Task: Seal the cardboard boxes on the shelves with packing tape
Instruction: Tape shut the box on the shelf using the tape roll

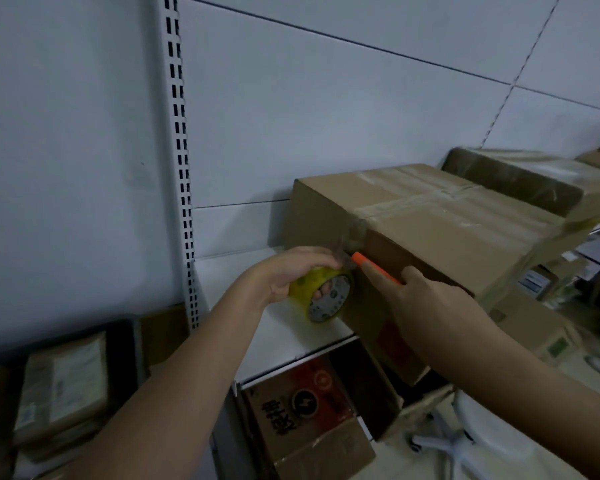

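Note:
A brown cardboard box [430,230] lies on the white shelf [278,337], with clear tape strips crossing its top and running down its near left face. My left hand [291,275] grips a yellowish roll of packing tape [323,294] just below that face, fingers through the core. A strip of tape stretches from the roll up to the box. My right hand [426,296] holds an orange utility knife [374,268], its tip at the stretched tape beside the roll.
A second taped box [513,174] stands behind on the right. An open box with red print [305,403] sits on the shelf below. Flat packages [59,386] lie at lower left. A slotted white upright [182,161] runs down the wall. A chair base [444,441] is on the floor.

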